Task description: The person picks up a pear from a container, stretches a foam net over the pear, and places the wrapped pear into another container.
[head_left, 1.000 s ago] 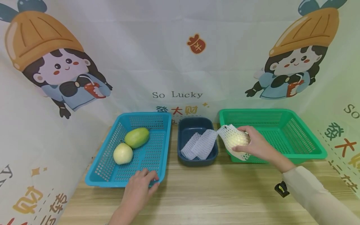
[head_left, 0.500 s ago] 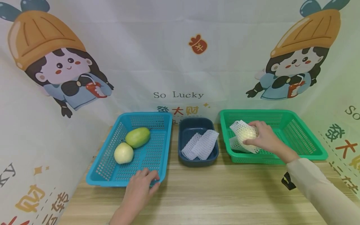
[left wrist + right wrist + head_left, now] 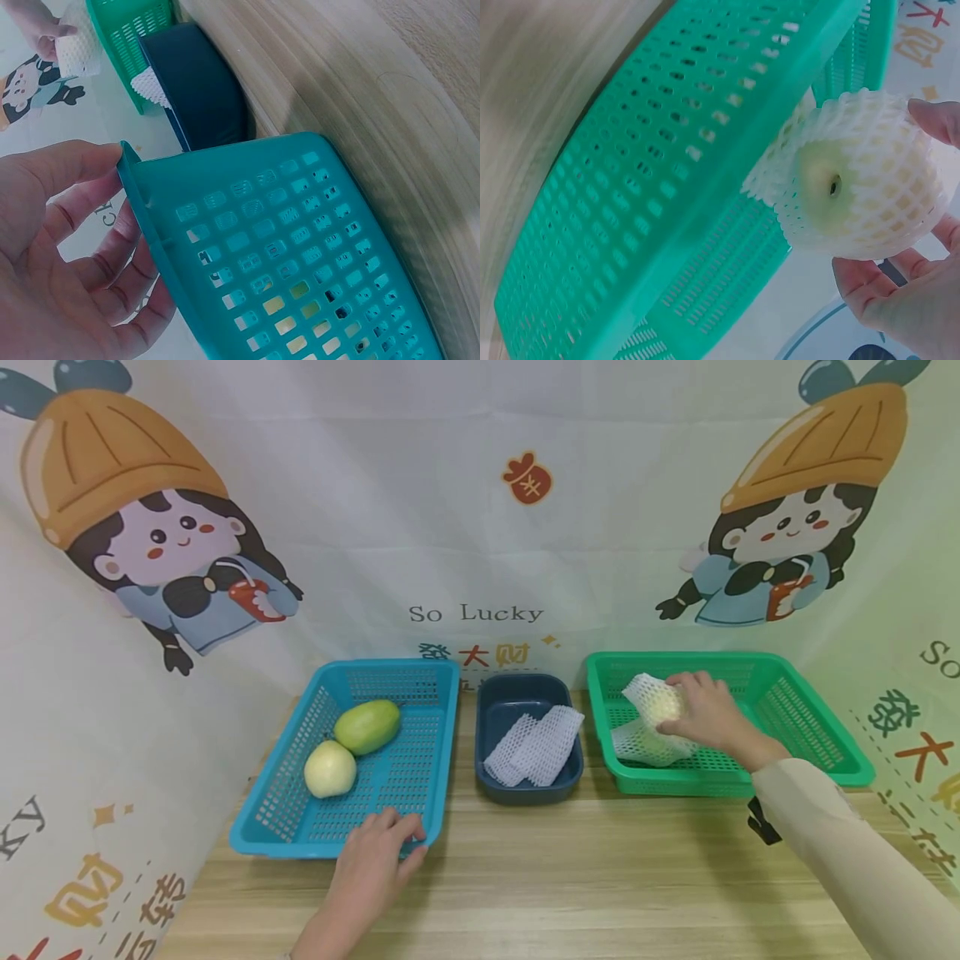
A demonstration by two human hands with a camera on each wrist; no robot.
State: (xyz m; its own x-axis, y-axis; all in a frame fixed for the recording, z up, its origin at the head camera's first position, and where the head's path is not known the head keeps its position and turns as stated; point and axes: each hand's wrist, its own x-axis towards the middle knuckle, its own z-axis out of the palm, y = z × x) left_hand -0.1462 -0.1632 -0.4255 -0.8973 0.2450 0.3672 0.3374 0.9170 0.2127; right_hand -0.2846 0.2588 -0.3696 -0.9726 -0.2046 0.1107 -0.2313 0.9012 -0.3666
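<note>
In the head view my right hand (image 3: pixel 708 714) holds a pale yellow pear (image 3: pixel 662 706) in a white foam net, above the left part of the green basket (image 3: pixel 817 735). The right wrist view shows the thumb and fingers around the netted pear (image 3: pixel 855 180), its green dimpled end bare at the net's opening. Another netted fruit (image 3: pixel 648 747) lies in the basket below it. My left hand (image 3: pixel 375 856) grips the near rim of the blue basket (image 3: pixel 300 850); the left wrist view has thumb and fingers on either side of that rim.
A green mango (image 3: pixel 367 727) and a bare pale yellow pear (image 3: pixel 330 769) lie in the blue basket. Between the baskets stands a dark blue tub (image 3: pixel 528 795) with white foam nets (image 3: pixel 551 743). A small black object (image 3: pixel 763 822) is near my right sleeve. A printed cloth hangs behind.
My right hand has carried the netted pear from the green basket's left edge rightward and over its inside. The netted fruit beneath has come into view. My left hand stays at the blue rim.
</note>
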